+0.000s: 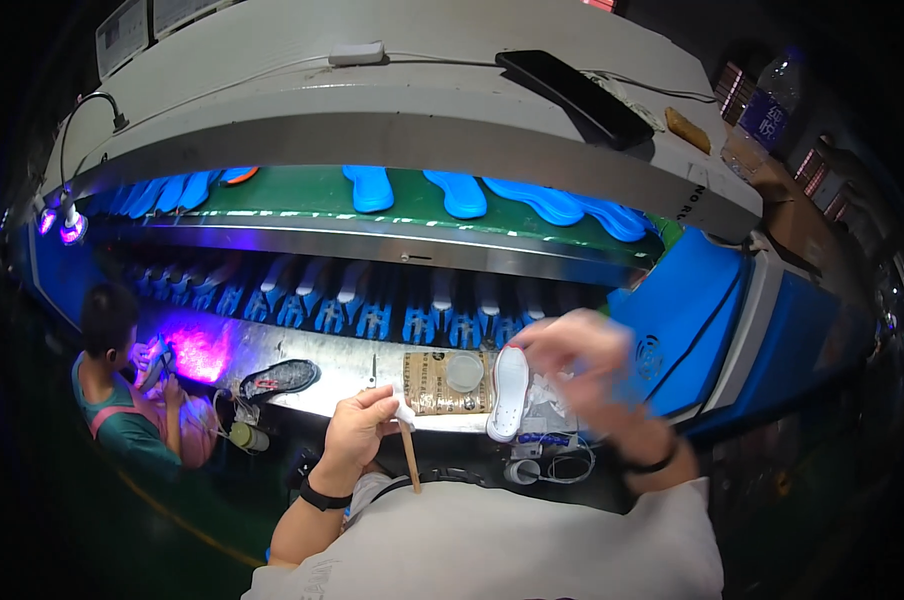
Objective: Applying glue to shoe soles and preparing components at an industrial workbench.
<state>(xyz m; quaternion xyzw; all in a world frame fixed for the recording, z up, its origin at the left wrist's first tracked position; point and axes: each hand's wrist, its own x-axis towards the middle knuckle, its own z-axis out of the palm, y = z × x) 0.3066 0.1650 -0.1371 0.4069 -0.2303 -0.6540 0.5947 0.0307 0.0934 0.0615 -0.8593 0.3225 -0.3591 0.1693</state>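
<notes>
My left hand (357, 430) is closed, its thumb and fingers pinching a wooden stick (410, 460) with a white wad or cloth at its upper end. The stick points down toward my body. Smeared by motion, my right hand (584, 362) is beside the toe end of a shoe (510, 394) with a white sole facing up; I cannot tell whether it grips it. The shoe is at the bench's near edge. Just left of it, a round translucent lid or dish (464, 371) rests on a brown taped pad (442, 398).
A dark shoe (280, 379) lies left on the metal bench (347, 350). Beyond, blue shoe clamps (372, 318) line a rack under a green belt (302, 195) carrying blue insoles. A co-worker (122, 390) handles a shoe under purple light. A cup (521, 471) hangs below the bench edge.
</notes>
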